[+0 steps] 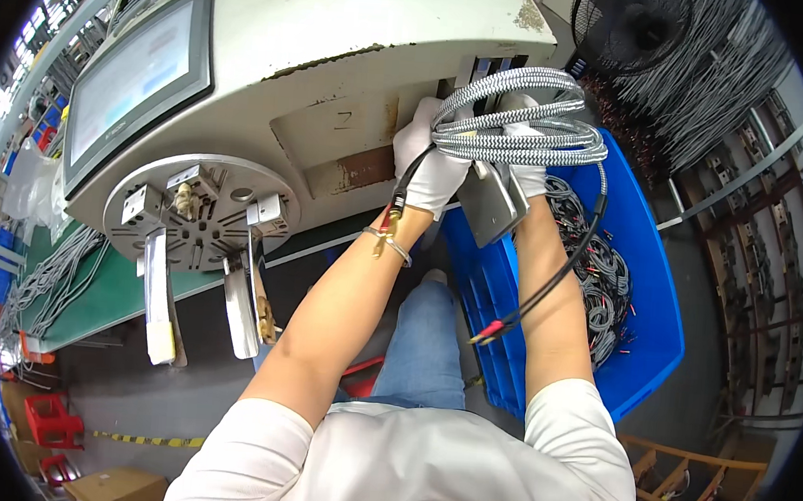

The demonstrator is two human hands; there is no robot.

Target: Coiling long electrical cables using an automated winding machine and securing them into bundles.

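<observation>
A coil of black-and-white braided cable (520,147) is held up against the front of the pale machine. My left hand (429,159), in a white glove, is closed around the coil's left side. On the right, my gloved right hand (529,134) is closed at the coil from behind, its fingers partly hidden by the loops. One cable end with gold plugs (387,231) hangs over my left wrist. The other end, with red-and-gold plugs (489,331), dangles beside my right forearm. A grey metal plate (490,208) juts out below the coil, between my hands.
At left, the machine (365,108) carries a screen (138,83) and a round slotted disc (201,213) with protruding arms. A blue bin (652,333) with several coiled cables is at right. Beyond are a black fan (626,29) and hanging cables (702,85). A green table (90,308) holds loose cables.
</observation>
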